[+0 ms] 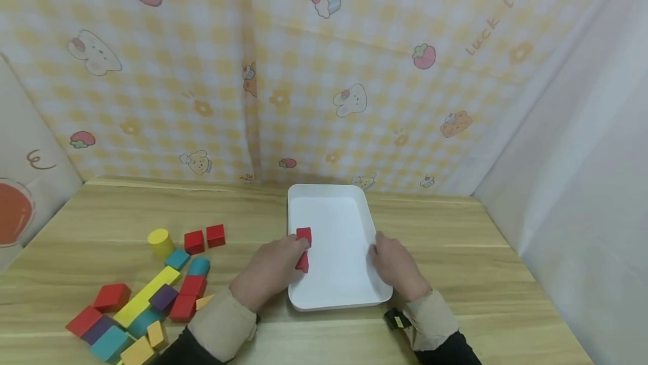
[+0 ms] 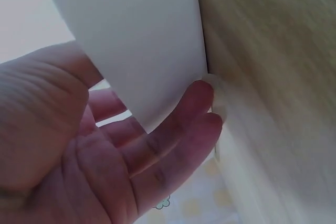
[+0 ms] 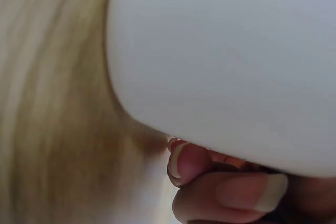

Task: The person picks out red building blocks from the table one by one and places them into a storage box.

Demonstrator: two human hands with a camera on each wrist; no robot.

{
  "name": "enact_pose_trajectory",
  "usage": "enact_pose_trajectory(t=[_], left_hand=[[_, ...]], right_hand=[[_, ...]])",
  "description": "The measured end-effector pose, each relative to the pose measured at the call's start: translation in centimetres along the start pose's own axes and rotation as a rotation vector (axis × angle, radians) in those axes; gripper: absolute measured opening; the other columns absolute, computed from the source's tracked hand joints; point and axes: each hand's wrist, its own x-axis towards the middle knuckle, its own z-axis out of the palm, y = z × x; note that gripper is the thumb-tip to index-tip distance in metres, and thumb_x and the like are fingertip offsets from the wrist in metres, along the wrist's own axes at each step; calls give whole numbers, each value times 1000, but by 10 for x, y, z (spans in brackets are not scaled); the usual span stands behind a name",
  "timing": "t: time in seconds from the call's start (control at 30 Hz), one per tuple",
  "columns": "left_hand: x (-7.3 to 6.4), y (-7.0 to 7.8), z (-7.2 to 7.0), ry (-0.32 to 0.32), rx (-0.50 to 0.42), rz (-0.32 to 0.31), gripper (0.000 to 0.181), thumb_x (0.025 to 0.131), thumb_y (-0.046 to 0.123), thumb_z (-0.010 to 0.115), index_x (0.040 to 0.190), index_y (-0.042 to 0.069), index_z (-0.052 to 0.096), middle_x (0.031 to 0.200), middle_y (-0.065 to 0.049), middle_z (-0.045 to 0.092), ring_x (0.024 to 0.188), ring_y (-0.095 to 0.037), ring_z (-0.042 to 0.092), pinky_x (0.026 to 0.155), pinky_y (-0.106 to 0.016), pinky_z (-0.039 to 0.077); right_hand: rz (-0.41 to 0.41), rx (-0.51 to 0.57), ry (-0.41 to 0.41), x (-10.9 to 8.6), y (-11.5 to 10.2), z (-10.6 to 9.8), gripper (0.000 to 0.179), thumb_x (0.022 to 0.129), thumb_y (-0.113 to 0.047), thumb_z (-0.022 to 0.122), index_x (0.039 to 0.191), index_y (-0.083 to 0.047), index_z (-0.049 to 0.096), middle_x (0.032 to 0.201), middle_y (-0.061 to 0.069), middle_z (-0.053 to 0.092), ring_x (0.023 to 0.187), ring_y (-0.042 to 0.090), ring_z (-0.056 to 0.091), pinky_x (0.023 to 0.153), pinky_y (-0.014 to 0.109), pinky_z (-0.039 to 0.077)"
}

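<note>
White plastic-looking tray (image 1: pixel 336 216), long side pointing away from the person, on the tabletop (image 1: pixel 471 275), far end near the checked curtain (image 1: pixel 228 44). Both hands are on it, one per long side, probably because a two-sided hold keeps it level and stops it twisting. Left hand (image 1: pixel 275 266): grip narrow, holding the left wall, thumb over the rim, other fingers outside; the left wrist view shows fingertips down at the bottom edge by the tabletop, which likely gives some support from below. Right hand (image 1: pixel 397 264): grip narrow too, holding the right rim with fingers bent against the outer side, likely a counter to the left. Red pieces (image 1: pixel 304 234) sit inside the tray against the left wall, showing above and below the left thumb; one block or two, cannot tell, nor whether the thumb presses on them. Rest of tray floor bare. Loose blocks (image 1: pixel 148 292) in red, purple, teal, yellow and pale wood lie bunched left of the tray, apart from it, so the tray sits free of them; some hidden by the left sleeve (image 1: pixel 220 320). Yellow cylinder (image 1: pixel 161 243) upright at the bunch's far side, two red cubes (image 1: pixel 205 238) just beyond to its right.
</note>
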Motion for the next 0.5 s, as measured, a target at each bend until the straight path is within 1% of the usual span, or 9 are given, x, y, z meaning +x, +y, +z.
enact_pose_trajectory(t=[0.1, 0.17, 0.3, 0.4, 0.5], left_hand=[[0, -1, -2, -20, 7, -7, 39, 79, 15, 87, 112, 6, 67, 89, -4, 63, 77, -18, 54, 73, -33, 54], [-1, -1, -5, -30, 14, -9, 42, 80, 20, 87, 115, 7, 67, 91, -3, 64, 79, -18, 55, 75, -34, 54], [-4, 0, -11, -43, 22, -9, 45, 81, 28, 86, 116, 9, 67, 90, -1, 62, 79, -16, 54, 72, -32, 52], [-6, 1, -15, -47, 16, -13, 40, 83, 29, 84, 114, 9, 68, 86, 1, 59, 76, -15, 52, 68, -29, 48], [-8, 3, -21, -48, 1, -32, 38, 84, 28, 83, 114, 8, 69, 86, 1, 60, 76, -15, 53, 69, -29, 48]], right_hand=[[5, 12, -7, 0, 0, 0, 34, 103, -11, 47, 125, 14, 55, 94, 27, 68, 67, 20, 59, 58, 32, 50], [5, 12, -8, 0, 0, 0, 37, 103, -11, 46, 128, 15, 53, 98, 29, 68, 69, 21, 61, 59, 33, 51], [6, 8, -5, 0, 1, 0, 40, 103, -12, 46, 132, 16, 51, 104, 32, 68, 74, 24, 65, 64, 37, 54], [6, 5, -3, 0, 1, 0, 39, 103, -12, 46, 131, 16, 52, 103, 31, 68, 74, 24, 64, 64, 37, 54], [7, 9, -2, 0, 1, 1, 39, 103, -12, 46, 131, 15, 51, 101, 30, 68, 70, 22, 62, 61, 35, 52]])
